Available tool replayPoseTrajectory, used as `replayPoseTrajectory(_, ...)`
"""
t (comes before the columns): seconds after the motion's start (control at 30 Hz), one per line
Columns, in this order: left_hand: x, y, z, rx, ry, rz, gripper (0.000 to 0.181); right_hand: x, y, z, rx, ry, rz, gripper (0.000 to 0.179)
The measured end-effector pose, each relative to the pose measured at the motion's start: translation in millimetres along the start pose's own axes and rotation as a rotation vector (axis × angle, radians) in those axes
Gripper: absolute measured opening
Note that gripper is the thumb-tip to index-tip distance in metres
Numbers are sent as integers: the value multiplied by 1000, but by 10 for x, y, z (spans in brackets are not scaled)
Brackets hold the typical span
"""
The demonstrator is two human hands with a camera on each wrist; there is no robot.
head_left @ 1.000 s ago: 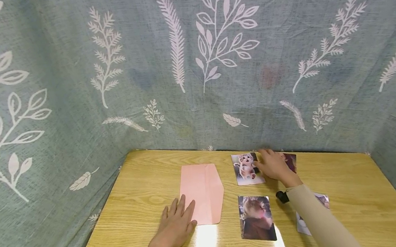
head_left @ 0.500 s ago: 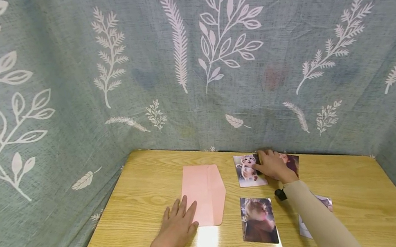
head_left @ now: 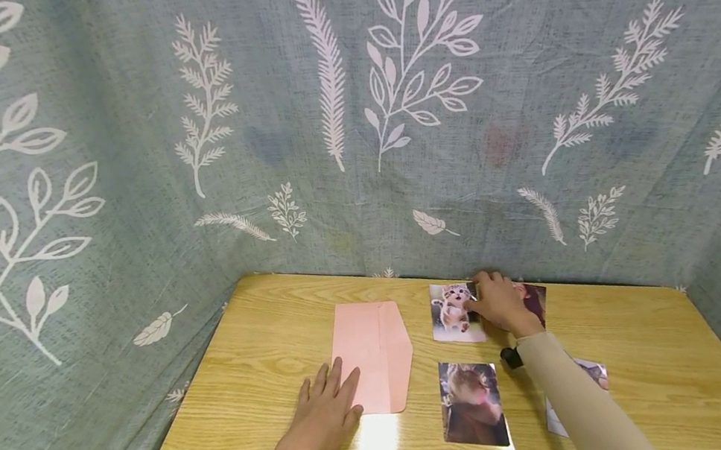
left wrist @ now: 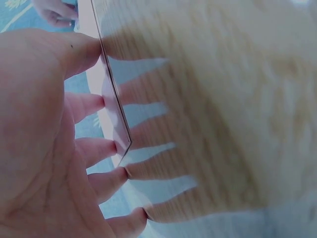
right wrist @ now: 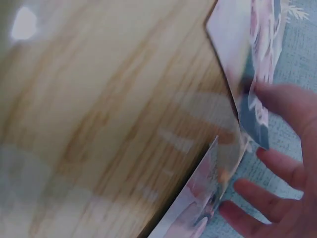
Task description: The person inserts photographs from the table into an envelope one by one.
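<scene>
On the wooden table lies a pink envelope [head_left: 364, 337] with its flap opened out to the right. My left hand [head_left: 320, 418] rests flat, its spread fingertips on the envelope's lower left edge; the left wrist view has the fingers [left wrist: 106, 186] lined up along that edge. At the table's back, my right hand [head_left: 504, 305] reaches between two photo cards. Its thumb [right wrist: 277, 99] touches the kitten photo card [head_left: 454, 318], and the other fingers lie loosely spread beside the card's edge. To its right, the dark reddish photo card [head_left: 535, 301] is partly hidden by the hand.
Nearer the front lies another animal photo card [head_left: 472, 406], with glare on it. A pale photo card [head_left: 555, 419] is partly covered by my right sleeve [head_left: 577, 397]. A patterned grey-green cloth [head_left: 345, 212] hangs around the table's back and sides.
The head view has shifted slightly. Both hands, the envelope and the photo cards keep practically the same places relative to each other.
</scene>
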State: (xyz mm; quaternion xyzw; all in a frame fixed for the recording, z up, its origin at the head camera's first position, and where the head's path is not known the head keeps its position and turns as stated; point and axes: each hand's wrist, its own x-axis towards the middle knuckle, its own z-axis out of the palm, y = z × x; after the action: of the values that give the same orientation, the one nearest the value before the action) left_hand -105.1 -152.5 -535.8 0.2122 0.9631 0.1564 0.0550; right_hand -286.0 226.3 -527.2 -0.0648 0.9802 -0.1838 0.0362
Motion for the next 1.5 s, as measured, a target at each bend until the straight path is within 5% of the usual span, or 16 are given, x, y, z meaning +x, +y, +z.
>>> replayPoseTrajectory(0.3, 5, -2, 2, -14, -2, -8, 58, -23, 5, -104, 157, 129, 56, 29)
replayPoseTrajectory(0.57, 0, 5, 1, -13, 3, -9, 58, -109, -23, -211, 472, 127, 79, 26)
replayPoseTrajectory(1.0, 9, -7, 9, -19, -5, -8, 59, -264, -49, -352, 810, 103, 110, 32)
replayPoseTrajectory(1.5, 16, -40, 50, -42, 6, -9, 61, -364, -332, -245, 914, 76, 48, 34)
